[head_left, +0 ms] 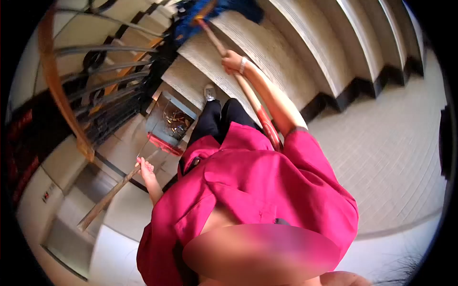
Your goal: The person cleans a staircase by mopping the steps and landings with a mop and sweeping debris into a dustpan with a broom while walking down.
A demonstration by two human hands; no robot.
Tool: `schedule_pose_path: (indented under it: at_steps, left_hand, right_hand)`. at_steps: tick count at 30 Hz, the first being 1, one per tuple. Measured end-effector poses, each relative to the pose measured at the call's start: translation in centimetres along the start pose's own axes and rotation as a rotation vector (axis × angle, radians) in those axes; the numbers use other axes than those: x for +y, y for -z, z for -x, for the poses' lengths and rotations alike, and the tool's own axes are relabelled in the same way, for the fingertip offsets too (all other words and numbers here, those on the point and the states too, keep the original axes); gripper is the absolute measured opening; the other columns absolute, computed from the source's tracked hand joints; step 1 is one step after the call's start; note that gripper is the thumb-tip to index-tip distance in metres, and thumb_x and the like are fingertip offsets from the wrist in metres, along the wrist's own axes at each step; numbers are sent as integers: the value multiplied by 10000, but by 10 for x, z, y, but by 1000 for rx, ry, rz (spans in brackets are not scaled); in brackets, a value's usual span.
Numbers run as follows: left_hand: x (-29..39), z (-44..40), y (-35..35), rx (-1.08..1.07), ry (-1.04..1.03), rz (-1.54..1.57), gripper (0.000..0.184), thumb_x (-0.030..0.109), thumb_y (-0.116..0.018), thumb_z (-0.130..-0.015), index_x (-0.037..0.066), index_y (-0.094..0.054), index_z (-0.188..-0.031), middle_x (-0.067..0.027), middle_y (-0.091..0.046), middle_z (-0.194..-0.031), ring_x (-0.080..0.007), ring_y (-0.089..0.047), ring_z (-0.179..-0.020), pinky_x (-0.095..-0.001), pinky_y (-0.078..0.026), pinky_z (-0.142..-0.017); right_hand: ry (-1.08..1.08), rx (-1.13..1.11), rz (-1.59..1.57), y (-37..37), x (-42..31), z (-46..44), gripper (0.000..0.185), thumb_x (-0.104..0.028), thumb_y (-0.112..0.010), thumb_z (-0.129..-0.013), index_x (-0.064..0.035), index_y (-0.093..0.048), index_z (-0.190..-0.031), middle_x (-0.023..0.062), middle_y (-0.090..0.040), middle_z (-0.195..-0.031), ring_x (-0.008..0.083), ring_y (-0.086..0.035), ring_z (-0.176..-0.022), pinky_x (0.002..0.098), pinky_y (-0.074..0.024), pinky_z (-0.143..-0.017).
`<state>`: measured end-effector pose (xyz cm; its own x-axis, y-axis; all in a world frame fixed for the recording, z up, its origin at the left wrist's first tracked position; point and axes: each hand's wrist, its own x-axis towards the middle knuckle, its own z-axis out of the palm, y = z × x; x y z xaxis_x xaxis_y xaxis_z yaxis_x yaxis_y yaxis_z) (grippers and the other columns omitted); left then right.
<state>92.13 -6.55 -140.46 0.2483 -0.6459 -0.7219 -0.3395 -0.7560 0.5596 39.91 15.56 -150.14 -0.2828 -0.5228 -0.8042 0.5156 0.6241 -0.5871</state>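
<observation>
My right hand (232, 62), with a white band at the wrist, is closed round the pale handle of a broom (247, 89). The lower handle has a red wrap near my side. Its blue head (191, 21) is blurred and lies on the stairs at the top of the view. My left hand (145, 168) is closed round the wooden handle of a dustpan (157, 107). This metal pan has a red edge and hangs low beside my legs, tilted, with small brownish litter (176, 120) inside. The stick's free end points down and left.
Stone steps (296, 43) with dark side edges run across the top right. A metal railing (109, 47) with a wooden handrail (52, 76) stands on the left. A tiled landing (381, 157) spreads on the right. My shoe (210, 92) is on a step.
</observation>
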Motion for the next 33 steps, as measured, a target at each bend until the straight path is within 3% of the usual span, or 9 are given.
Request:
schedule_pose_path:
  at_steps: [5, 7, 8, 11, 12, 19, 22, 29, 33]
  left_hand:
    - [19, -60, -2, -197, 127, -49, 193, 244, -580, -783, 193, -396, -751, 21, -387, -483, -78, -340, -351, -211, -284, -309]
    - [24, -122, 20, -219, 269, -171, 372, 386, -567, -766, 163, -368, -544, 20, -355, -440, -108, -338, -389, -229, -299, -377]
    - [29, -132, 25, -157, 305, -80, 222, 261, -602, -764, 197, -396, -708, 18, -393, -470, -98, -338, -348, -234, -284, -312]
    - [44, -146, 21, -157, 338, -115, 228, 264, -613, -753, 202, -397, -712, 23, -390, -471, -96, -338, -359, -236, -284, -323]
    - [48, -104, -7, -113, 102, -124, 230, 254, -616, -752, 204, -396, -707, 27, -387, -471, -94, -333, -367, -233, -282, -334]
    - [51, -150, 2, -198, 220, -88, 237, 233, -624, -749, 198, -390, -738, 24, -389, -470, -90, -332, -367, -224, -279, -347]
    - [59, -133, -19, -208, 100, -109, 243, 228, -629, -746, 181, -395, -699, 21, -400, -475, -84, -336, -370, -222, -277, -352]
    - [59, -104, -39, -273, -46, -151, 225, 219, -623, -753, 166, -413, -689, 33, -409, -489, -69, -357, -372, -198, -304, -336]
    - [59, -101, -46, -267, -95, -160, 193, 219, -628, -751, 164, -443, -733, 42, -403, -505, -59, -352, -384, -193, -294, -345]
  right_hand:
    - [48, -51, -286, 13, 37, 30, 120, -79, -513, -694, -12, -417, -720, 49, -472, -519, 130, -471, -400, 257, -402, -366]
    - [28, 36, -477, 9, 36, 89, 124, -58, -509, -723, -64, -398, -776, 11, -421, -527, 105, -422, -405, 253, -377, -350]
    - [6, 38, -678, 6, 44, 114, 137, -51, -506, -737, -75, -387, -800, -3, -398, -532, 90, -400, -403, 237, -361, -343]
    - [-59, 160, -944, 6, 63, 194, 170, -28, -492, -768, -101, -366, -854, -35, -328, -544, 49, -338, -405, 184, -300, -327]
    - [-22, 167, -1031, 7, 83, 216, 170, -13, -485, -758, -88, -352, -835, -24, -337, -546, 55, -353, -407, 189, -315, -324]
    - [80, 431, -1686, -21, 205, 321, 80, 18, -433, -787, -34, -372, -798, -28, -330, -555, 13, -309, -404, 147, -266, -313]
    - [-145, 506, -1820, -62, 241, 349, 114, 32, -424, -744, -35, -371, -819, -23, -324, -546, 23, -313, -401, 142, -263, -302]
    - [-327, 311, -1830, -104, 284, 322, 150, -21, -425, -795, -49, -335, -678, -15, -330, -506, 51, -309, -393, 171, -294, -339]
    - [-324, 134, -2064, -107, 287, 293, 220, -58, -427, -812, -79, -318, -622, -26, -314, -483, 57, -287, -367, 166, -308, -364]
